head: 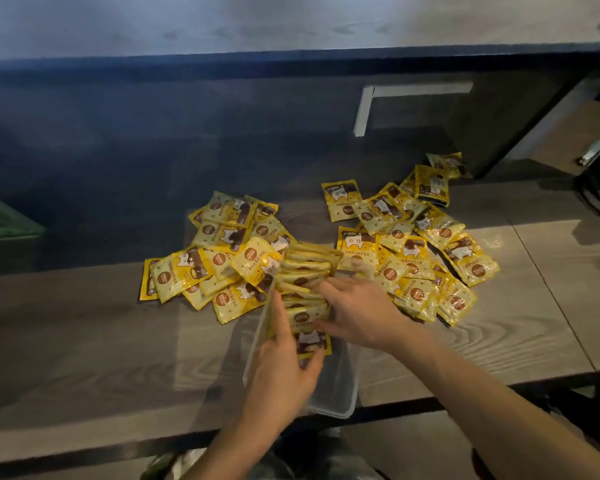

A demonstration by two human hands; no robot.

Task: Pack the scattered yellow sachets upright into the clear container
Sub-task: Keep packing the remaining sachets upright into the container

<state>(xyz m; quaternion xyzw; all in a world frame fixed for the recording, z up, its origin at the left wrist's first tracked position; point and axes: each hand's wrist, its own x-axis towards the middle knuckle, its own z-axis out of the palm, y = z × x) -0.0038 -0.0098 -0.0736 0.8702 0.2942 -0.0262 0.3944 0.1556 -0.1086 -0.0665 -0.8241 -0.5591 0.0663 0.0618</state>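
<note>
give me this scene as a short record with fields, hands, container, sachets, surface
left hand: at the container's left side, on a sachet held edge-on
right hand: resting on the packed row, fingers spread
clear container: on the wooden table, near end empty
packed sachets: upright row in the far part
left pile: loose, flat, overlapping
right pile: loose, flat, larger spread
task state: many sachets not yet packed
</note>
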